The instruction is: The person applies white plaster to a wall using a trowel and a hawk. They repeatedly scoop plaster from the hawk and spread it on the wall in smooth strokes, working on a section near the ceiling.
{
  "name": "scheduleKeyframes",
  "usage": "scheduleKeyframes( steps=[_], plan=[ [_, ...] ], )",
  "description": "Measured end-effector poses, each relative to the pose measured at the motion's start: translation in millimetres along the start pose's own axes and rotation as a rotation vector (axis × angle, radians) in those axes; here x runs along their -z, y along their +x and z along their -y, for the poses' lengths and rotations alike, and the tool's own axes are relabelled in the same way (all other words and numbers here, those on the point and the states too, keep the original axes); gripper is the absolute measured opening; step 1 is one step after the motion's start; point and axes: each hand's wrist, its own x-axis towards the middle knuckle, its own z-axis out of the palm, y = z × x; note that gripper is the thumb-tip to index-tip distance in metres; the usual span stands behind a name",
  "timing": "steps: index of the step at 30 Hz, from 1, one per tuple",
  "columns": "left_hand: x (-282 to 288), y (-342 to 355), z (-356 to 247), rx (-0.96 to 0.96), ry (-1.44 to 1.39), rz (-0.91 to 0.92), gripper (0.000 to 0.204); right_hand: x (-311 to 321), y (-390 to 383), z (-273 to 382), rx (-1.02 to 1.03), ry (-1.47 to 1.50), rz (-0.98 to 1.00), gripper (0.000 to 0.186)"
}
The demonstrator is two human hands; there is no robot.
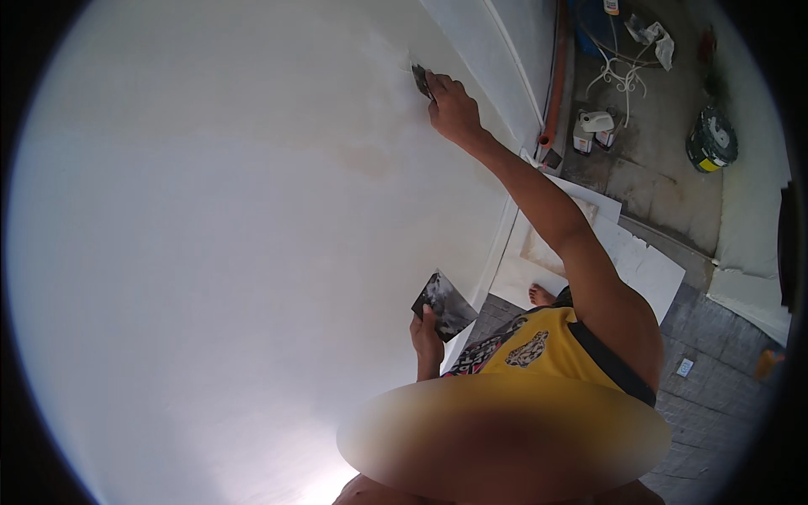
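My right hand is stretched far out along the pale wall, its fingers closed round a small dark putty knife. The blade's edge appears to meet the wall, beside a whiter smeared patch. Closer to my body, my left hand grips a flat, dark, square plate by its edge, thumb on top. Whitish paste is smeared over the plate's face. How the fingers sit beneath it is hidden.
White boards lie on the floor by my bare foot. Farther right are plastic jugs, a dark bucket, a white scrolled metal stand and an orange-brown pipe along the wall's foot.
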Motion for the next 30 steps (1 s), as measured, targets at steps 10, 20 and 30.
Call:
scheduleKeyframes(
  steps=[10,20,30],
  plan=[
    [6.9,3.8,4.2,0.018,0.032,0.048,0.05,-41.4,-30.0,-104.1,-0.941,0.52,0.216,0.036],
    [11.3,7.2,6.6,0.05,-0.029,0.091,0.052,6.2,49.2,64.8,-0.361,0.119,-0.129,0.057],
    [7.2,3.0,3.7,0.039,-0.073,0.074,0.047,20.8,-38.9,-10.1,-0.55,0.164,-0.119,0.037]
  ],
)
